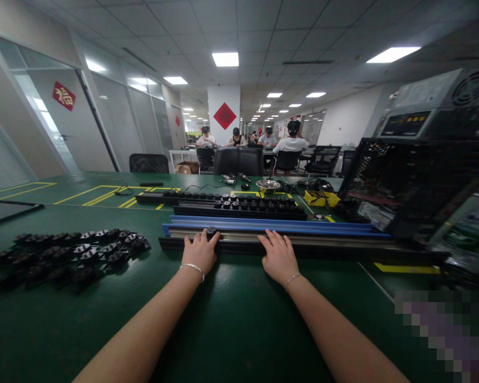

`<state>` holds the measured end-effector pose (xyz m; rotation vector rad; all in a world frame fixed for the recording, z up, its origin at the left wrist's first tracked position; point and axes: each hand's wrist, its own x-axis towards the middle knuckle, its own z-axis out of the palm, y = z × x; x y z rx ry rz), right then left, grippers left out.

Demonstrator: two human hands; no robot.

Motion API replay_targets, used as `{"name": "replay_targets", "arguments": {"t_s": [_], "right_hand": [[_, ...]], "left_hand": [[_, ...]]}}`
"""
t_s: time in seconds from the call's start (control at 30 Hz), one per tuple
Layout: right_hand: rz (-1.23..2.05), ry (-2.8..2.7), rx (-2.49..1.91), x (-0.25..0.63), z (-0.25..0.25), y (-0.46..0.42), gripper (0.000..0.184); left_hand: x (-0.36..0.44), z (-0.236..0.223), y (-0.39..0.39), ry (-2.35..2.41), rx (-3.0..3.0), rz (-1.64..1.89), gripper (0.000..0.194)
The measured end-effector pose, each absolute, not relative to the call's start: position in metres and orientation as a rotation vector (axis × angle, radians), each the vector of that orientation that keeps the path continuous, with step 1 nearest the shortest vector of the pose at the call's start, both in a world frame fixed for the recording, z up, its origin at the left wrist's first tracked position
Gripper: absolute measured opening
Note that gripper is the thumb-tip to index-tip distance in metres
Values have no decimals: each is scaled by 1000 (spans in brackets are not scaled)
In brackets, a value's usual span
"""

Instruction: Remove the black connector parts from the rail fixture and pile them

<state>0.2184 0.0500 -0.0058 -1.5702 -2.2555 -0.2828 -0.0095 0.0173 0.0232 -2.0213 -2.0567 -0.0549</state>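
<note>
A long black rail (319,248) with a pale metal strip lies across the bench in front of me. Between the thumb and fingers of my left hand (198,254) is a small black socket-like module (211,231), sitting on the rail. Farther right along the same rail rests my right hand (280,258), its fingers apart and touching the near edge. Just behind runs a blue rail (263,224). Many similar black modules (90,252) lie in rows on the bench to the left.
Farther back are black strips (243,210) fitted with several modules, a metal bowl (268,185) and a yellow tray (321,199). An open computer case (415,186) with power supplies (435,101) on top stands right. People (291,142) sit at a distant table.
</note>
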Motion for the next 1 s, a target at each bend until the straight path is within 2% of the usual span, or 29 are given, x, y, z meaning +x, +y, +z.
{"name": "replay_targets", "arguments": {"t_s": [1.0], "right_hand": [[-264, -2277, -1591, 218, -3, 49, 58]], "left_hand": [[-45, 27, 17, -2087, -1931, 20, 55]]}}
